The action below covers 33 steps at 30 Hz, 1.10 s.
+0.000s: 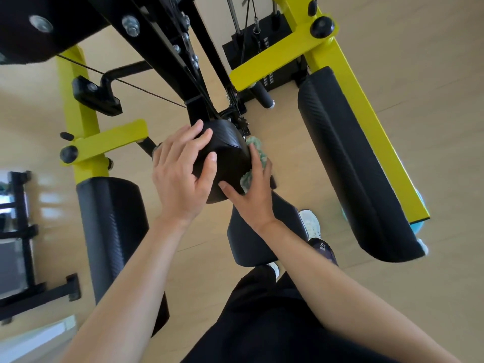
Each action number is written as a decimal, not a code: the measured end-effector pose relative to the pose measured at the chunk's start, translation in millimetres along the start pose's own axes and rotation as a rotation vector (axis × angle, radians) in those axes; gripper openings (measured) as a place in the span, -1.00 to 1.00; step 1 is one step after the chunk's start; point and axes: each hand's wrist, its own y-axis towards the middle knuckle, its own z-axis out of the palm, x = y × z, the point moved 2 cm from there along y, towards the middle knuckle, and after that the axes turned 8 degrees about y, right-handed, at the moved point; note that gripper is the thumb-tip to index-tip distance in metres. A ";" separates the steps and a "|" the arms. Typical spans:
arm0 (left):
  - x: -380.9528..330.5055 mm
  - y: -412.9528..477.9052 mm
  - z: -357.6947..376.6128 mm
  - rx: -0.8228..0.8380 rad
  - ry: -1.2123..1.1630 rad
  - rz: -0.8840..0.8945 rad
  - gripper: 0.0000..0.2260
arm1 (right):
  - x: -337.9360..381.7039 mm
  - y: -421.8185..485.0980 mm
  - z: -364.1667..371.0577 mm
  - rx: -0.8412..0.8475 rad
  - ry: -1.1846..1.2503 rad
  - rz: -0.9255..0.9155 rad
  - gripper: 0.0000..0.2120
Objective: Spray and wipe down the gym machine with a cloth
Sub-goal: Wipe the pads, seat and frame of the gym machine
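Observation:
A yellow and black gym machine point(340, 64) fills the view. At its centre a black padded cushion point(227, 150) sits on the black upright. My left hand point(180, 174) rests flat on the cushion's left side, fingers spread over the top. My right hand point(251, 195) presses a crumpled pale green cloth point(258, 150) against the cushion's right side; most of the cloth is hidden under the fingers. No spray bottle is in view.
Long black arm pads hang on yellow arms at the right point(348, 163) and the left point(115, 231). The black seat point(251, 239) lies below my hands. The weight stack point(262, 48) stands at the back. A black rack point(23, 231) stands at the left on the wooden floor.

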 end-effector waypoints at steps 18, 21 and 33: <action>-39.9 -25.7 19.1 0.038 0.470 -0.179 -0.26 | -31.1 -3.4 -6.9 0.075 0.084 0.102 0.03; -41.4 -26.5 18.6 0.043 0.491 -0.185 -0.27 | -48.7 2.4 -26.2 0.079 0.065 0.232 -0.17; -50.4 -25.0 21.2 0.018 0.493 -0.223 -0.25 | -38.2 1.8 -16.6 0.119 0.143 0.122 -0.36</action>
